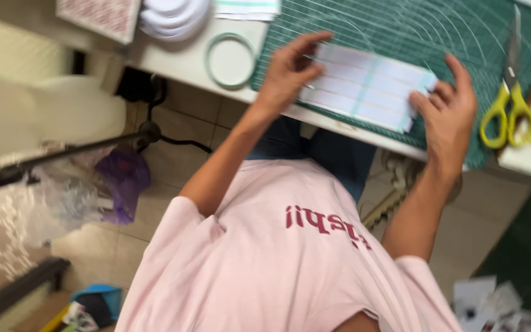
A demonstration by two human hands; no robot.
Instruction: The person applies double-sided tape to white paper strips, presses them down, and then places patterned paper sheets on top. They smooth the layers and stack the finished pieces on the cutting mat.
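Note:
My left hand grips the left end of a white sheet of strips crossed by a pale teal band. My right hand holds the sheet's right end, fingers curled over its edge. The sheet lies slanted on a green cutting mat, close to the near edge of the white table. Below the hands I see my pink shirt and blue trousers.
Yellow-handled scissors lie on the mat right of my right hand. A ring of tape and a stack of white discs sit left of the mat. On the tiled floor stand a purple bag and a black stand.

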